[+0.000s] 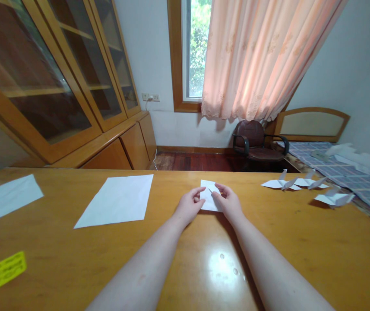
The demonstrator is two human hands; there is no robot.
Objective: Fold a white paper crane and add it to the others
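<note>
A small folded piece of white paper is held just over the wooden table, between my two hands. My left hand grips its left edge, thumb at the front and fingers curled around the side. On the right edge, my right hand pinches it, with the thumb lying on the face of the paper. A short dark line, perhaps a gap or a fold's shadow, shows near the right thumb. Some of the fingertips behind the paper are hidden.
A large white sheet lies left of my hands, and another white sheet is at the far left. Several folded paper birds stand at the right. A yellow label sits on the wooden table. Beyond is an armchair.
</note>
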